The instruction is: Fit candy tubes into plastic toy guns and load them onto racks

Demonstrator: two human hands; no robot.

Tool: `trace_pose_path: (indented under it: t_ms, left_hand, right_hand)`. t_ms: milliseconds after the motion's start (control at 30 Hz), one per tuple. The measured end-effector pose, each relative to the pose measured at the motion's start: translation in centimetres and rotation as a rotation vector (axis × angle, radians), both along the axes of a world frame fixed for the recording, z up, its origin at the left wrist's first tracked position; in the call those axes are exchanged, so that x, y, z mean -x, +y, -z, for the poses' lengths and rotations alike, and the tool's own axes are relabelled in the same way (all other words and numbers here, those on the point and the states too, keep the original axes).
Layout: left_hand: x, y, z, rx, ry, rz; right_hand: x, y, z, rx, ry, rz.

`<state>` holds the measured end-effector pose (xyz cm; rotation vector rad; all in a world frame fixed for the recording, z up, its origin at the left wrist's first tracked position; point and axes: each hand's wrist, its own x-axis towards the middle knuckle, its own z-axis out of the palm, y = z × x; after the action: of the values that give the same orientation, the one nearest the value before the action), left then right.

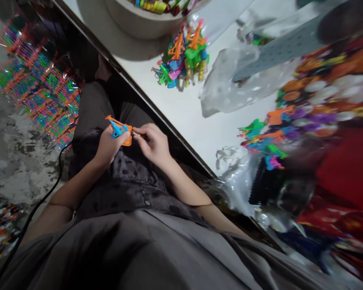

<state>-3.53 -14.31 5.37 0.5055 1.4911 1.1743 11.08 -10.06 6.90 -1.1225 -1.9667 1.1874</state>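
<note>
Above my lap, my left hand (108, 146) is closed around an orange and blue plastic toy (120, 129), its thumb lying over the piece. The toy has a long orange arm pointing up to the left and a perforated orange paddle-like part below. My right hand (153, 144) pinches a small part at the toy's right end between thumb and forefinger; the fingertips mostly cover that part. On the white table (181, 117), beyond my hands, lies a bunch of similar colourful plastic toys (184, 56).
A round tub (133, 20) of colourful pieces stands at the table's far side. Clear plastic bags (226, 84) and a heap of mixed parts (314, 96) lie to the right. Wrapped bundles (45, 88) rest on the floor at left, near a black cable (59, 161).
</note>
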Motion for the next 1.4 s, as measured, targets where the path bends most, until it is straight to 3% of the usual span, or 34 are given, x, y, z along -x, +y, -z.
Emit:
trace_pose_path:
  t_ms: [100, 200, 300, 433, 500, 600, 700, 800, 1000, 1067, 1133, 1200, 1300, 1367, 1400]
  left_hand:
    - [0.6, 0.5, 0.6, -0.015, -0.061, 0.014]
    - [1.4, 1.6, 0.9, -0.060, -0.301, 0.018]
    - [2.8, 2.8, 0.7, -0.092, -0.505, -0.033]
    - [6.0, 3.5, 1.1, -0.107, -0.569, -0.127]
    - [7.9, 3.5, 2.2, -0.096, -0.607, -0.167]
    - [10.2, 3.1, 5.1, -0.077, -0.676, -0.236]
    - [11.6, 2.9, 8.1, -0.076, -0.711, -0.302]
    - [12.1, 3.0, 9.4, -0.093, -0.693, -0.328]
    - [11.9, 4.2, 9.1, -0.036, -0.614, -0.255]
    - [11.8, 4.4, 9.1, -0.023, -0.574, -0.274]
    - [11.7, 4.4, 9.0, -0.014, -0.549, -0.296]
    - [11.7, 4.5, 9.0, -0.010, -0.548, -0.313]
    - [11.7, 4.7, 9.1, 0.000, -0.524, -0.342]
    - [11.8, 5.0, 9.1, 0.019, -0.495, -0.358]
    - [11.8, 5.2, 9.0, 0.030, -0.486, -0.359]
  right_hand:
    - [0.5, 0.4, 1.0, 0.023, -0.020, -0.015]
    - [0.3, 2.7, 1.9, 0.059, -0.013, -0.003]
    - [-1.5, 7.8, 2.3, -0.040, -0.030, 0.221]
    - [-4.9, 16.3, 2.5, -0.237, -0.137, 0.531]
    - [-5.9, 19.5, 2.9, -0.272, -0.227, 0.600]
    - [-6.0, 21.9, 3.6, -0.268, -0.333, 0.635]
    - [-5.6, 22.1, 4.1, -0.236, -0.355, 0.652]
    - [-5.8, 21.9, 4.2, -0.178, -0.338, 0.670]
    - [-6.2, 22.9, 4.2, -0.079, -0.377, 0.591]
    - [-6.1, 22.6, 3.5, -0.133, -0.395, 0.562]
    - [-7.0, 21.4, 2.1, -0.275, -0.345, 0.562]
    - [-9.5, 19.7, 0.5, -0.432, -0.265, 0.648]
    - [-16.3, 17.6, -0.4, -0.570, -0.207, 1.038]
    - [-21.3, 17.3, 0.7, -0.523, -0.244, 1.284]
    - [-23.5, 17.4, 1.6, -0.422, -0.307, 1.280]
